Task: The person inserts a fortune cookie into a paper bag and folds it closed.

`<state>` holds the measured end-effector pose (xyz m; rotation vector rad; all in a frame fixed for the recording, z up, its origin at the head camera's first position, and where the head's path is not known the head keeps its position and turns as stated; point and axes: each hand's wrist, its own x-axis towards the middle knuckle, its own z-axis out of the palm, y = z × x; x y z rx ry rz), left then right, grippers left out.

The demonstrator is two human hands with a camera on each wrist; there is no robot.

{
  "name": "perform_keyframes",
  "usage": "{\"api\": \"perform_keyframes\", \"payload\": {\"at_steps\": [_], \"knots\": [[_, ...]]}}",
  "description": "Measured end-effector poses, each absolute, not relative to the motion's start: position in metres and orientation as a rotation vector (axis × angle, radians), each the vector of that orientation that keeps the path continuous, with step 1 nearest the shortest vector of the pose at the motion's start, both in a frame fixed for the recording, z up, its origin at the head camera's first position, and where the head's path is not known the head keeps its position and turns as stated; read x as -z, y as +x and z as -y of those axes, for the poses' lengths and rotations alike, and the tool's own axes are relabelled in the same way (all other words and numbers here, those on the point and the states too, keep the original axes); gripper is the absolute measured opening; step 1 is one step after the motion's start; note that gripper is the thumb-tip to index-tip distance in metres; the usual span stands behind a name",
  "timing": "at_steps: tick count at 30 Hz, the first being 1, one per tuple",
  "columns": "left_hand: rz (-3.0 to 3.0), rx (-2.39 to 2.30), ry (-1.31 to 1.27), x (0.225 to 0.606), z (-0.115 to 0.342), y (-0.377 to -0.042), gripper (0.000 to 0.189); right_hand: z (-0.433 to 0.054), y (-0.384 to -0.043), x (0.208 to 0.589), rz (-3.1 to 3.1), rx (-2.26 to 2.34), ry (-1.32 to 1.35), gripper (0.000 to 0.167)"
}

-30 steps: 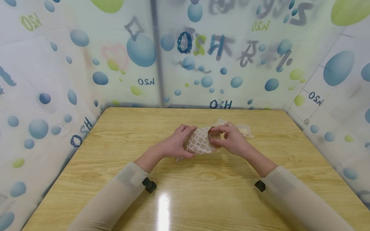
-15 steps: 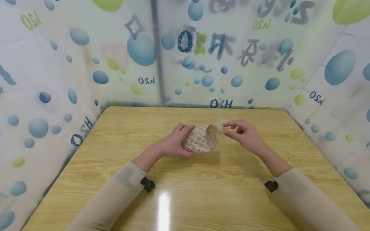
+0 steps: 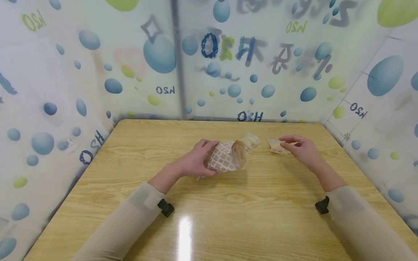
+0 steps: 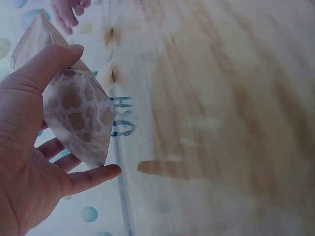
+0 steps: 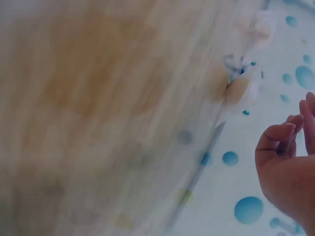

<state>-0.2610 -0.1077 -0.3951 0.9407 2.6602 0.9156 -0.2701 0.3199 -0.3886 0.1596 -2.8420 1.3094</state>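
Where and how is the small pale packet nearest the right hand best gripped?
Likely pinched at its right edge, coming from the right and slightly above: the small pale packet lies low and flattish on the table, and that edge is the one nearest the right hand.

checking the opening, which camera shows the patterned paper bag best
The head view, because the patterned paper bag shows its opening, the left hand gripping the other end. The left wrist view shows it larger, but partly covered, opening unclear. In the right wrist view, I can't identify it.
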Motion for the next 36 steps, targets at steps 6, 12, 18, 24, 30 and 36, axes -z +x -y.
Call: {"api": "perform_keyframes", "payload": {"at_steps": [6,12,18,24,30,36], "knots": [[-2.662,-0.912,0.943,0.395,0.109,-0.262,0.112,-0.328,-0.289,0.390,2.941,-1.304,0.129,0.051],[-2.654,-0.924,0.932,0.394,0.109,-0.262,0.111,-0.326,-0.305,0.393,3.056,-1.272,0.120,0.056],[-2.644,-0.932,0.930,0.395,0.109,-0.261,0.111,-0.324,-0.312,0.397,3.148,-1.237,0.117,0.062],[-2.654,-0.923,0.936,0.394,0.109,-0.262,0.111,-0.321,-0.312,0.396,3.226,-1.195,0.169,0.062],[-2.647,-0.924,0.928,0.394,0.109,-0.262,0.111,-0.320,-0.308,0.396,3.236,-1.196,0.211,0.058],[-2.650,-0.919,0.928,0.396,0.109,-0.262,0.110,-0.322,-0.296,0.395,3.220,-1.252,0.248,0.059]]}}
